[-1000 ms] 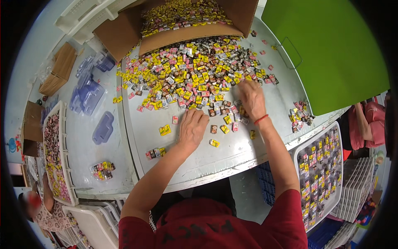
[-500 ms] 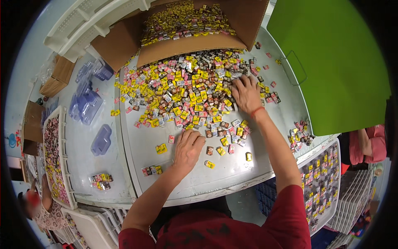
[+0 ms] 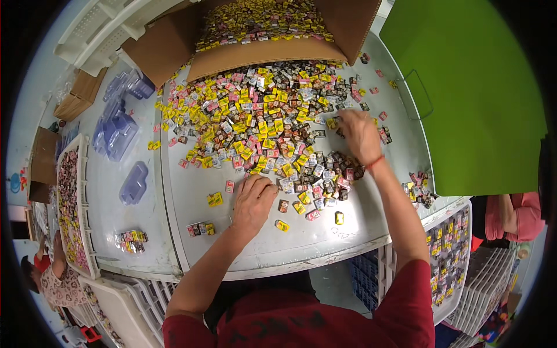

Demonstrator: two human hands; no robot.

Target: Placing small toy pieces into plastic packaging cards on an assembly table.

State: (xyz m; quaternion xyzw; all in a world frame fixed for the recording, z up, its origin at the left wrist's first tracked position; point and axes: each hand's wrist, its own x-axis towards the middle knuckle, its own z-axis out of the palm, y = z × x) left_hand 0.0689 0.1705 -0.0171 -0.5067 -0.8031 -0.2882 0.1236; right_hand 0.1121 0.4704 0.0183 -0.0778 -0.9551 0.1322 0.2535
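Note:
Small printed packets [image 3: 270, 124] in yellow, pink, black, brown and white lie in a broad, loose heap on the pale table. At the near edge of the heap, my left hand [image 3: 252, 204] rests low with its fingers bent together; whatever may be under its fingertips is hidden. My right hand [image 3: 362, 136] is at the heap's right side, fingers curving down beside some packets and smeared by motion. A denser cluster of mostly dark packets [image 3: 333, 168] lies just nearer than it. A few single packets [image 3: 282, 225] are scattered between the hands and the table's near edge.
An open cardboard box [image 3: 267, 55] full of packets stands behind the heap. To the right rises a green panel [image 3: 464, 98] with a wire handle. Clear plastic trays [image 3: 134, 182] lie at left, beside a packet-filled white crate [image 3: 87, 232]. Another tray [image 3: 462, 272] sits lower right.
More packets now lie clustered on the near right of the heap. My right hand has gone from spread fingers to bent ones. The left hand stays in nearly the same place.

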